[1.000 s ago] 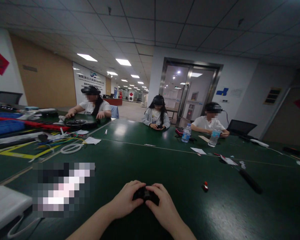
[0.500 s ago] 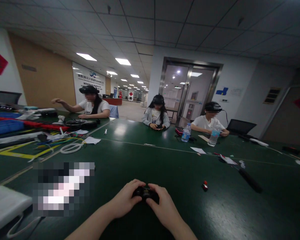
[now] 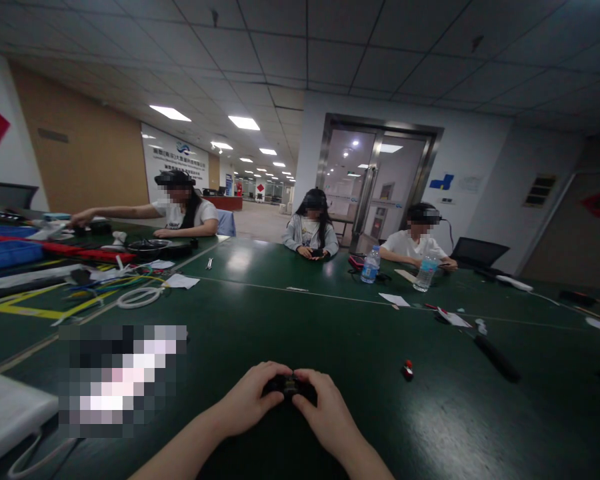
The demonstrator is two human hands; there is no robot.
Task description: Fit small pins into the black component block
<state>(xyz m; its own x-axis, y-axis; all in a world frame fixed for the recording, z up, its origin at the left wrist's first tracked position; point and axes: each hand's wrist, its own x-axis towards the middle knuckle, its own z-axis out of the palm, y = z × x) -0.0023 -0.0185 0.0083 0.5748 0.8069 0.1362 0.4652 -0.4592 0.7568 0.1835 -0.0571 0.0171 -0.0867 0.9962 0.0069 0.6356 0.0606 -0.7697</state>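
Note:
At the near middle of the table, my left hand [image 3: 251, 398] and my right hand [image 3: 321, 402] are closed around a small black object [image 3: 289, 385], rounded at its ends like a game controller. The left hand grips its left end and the right hand its right end. Both thumbs lie on the near side and the fingertips curl over the far side. A yellowish marking shows at its middle; my fingers cover the ends, so its exact kind is unclear. The dark green tabletop [image 3: 260, 320] lies beneath.
To the left are a white box [image 3: 15, 417] with a cable, a blurred-out lit patch [image 3: 125, 380], coiled white cable [image 3: 140, 298] and blue trays [image 3: 10, 253]. A small red-and-black item [image 3: 407, 369], a black-handled tool [image 3: 497, 358] and two bottles [image 3: 371, 265] lie rightward. Three people sit opposite.
The person at the far left has stretched an arm farther left and down to the things on the table. My hands keep their grip; the view has shifted slightly.

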